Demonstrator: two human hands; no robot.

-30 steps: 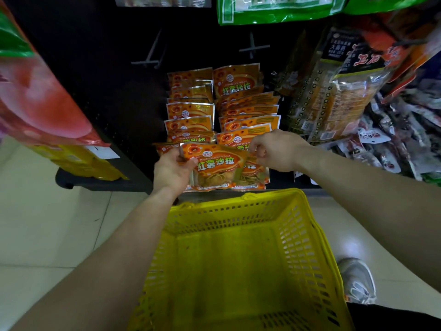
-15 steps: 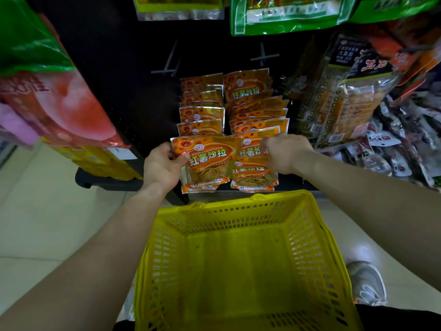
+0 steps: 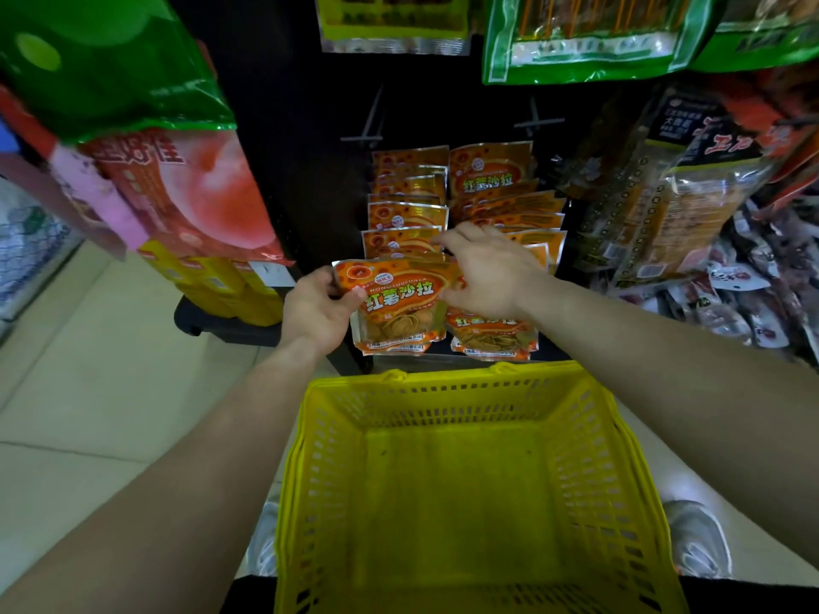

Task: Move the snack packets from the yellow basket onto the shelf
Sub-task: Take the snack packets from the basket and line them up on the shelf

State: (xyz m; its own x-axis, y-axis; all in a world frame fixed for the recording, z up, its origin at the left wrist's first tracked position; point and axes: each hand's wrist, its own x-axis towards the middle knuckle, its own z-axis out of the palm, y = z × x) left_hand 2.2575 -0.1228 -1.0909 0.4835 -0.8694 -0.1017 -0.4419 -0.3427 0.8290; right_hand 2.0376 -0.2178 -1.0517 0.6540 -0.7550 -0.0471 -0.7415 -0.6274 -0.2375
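left hand point(image 3: 315, 308) grips orange snack packet point(image 3: 399, 305); right hand point(image 3: 489, 272) spread beside it.

Floor point(image 3: 88, 392): pale cream tiles, thin grout lines, soft glare. Back panel point(image 3: 301, 126): black, with two bare grey hooks point(image 3: 368, 126). Green bags point(image 3: 589, 37) hang along the top. Left: green and red bags point(image 3: 146, 139) hang over yellow packs point(image 3: 221, 285) on a dark base point(image 3: 221, 330). Right: clear bags point(image 3: 691, 206) and a heap of dark small packets point(image 3: 753, 294). Lighting dim, unevenly lit.
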